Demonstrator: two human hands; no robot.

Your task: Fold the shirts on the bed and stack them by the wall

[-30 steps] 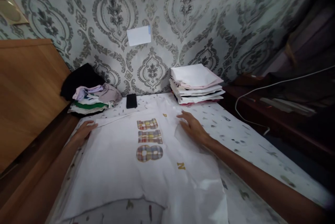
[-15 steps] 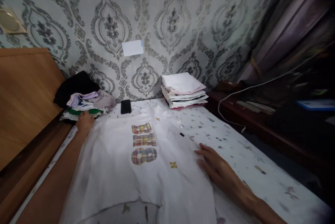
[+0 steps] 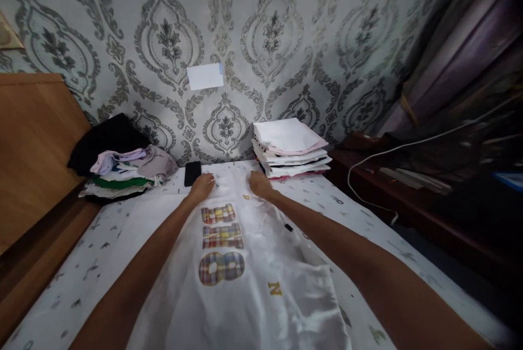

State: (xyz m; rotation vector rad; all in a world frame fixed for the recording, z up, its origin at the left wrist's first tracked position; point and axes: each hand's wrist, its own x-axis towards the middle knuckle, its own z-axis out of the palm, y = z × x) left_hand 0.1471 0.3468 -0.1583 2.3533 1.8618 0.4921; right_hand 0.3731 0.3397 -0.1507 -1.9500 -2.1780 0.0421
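A white T-shirt [image 3: 229, 309] with plaid patchwork letters and small yellow letters lies lengthwise before me on the patterned sheet. At its far end, my left hand [image 3: 201, 187] is closed on the cloth, close to a black phone [image 3: 192, 174]. My right hand [image 3: 260, 184] is closed on the same far edge, a short way to the right, just in front of a folded stack of clothes [image 3: 290, 145]. Between the two hands the cloth lies stretched. The fingertips are partly hidden.
At the back left a heap of clothes [image 3: 122, 173] with black, lilac and green pieces rests by a wooden headboard [image 3: 36, 148]. A white cable [image 3: 368, 154] trails along the dark furniture on the right. The patterned wall [image 3: 224, 23] closes off the back.
Both hands have come inward and away from me to the shirt's far end, the left from beside the clothes heap, the right from the shirt's right side. The shirt's sides have drawn in.
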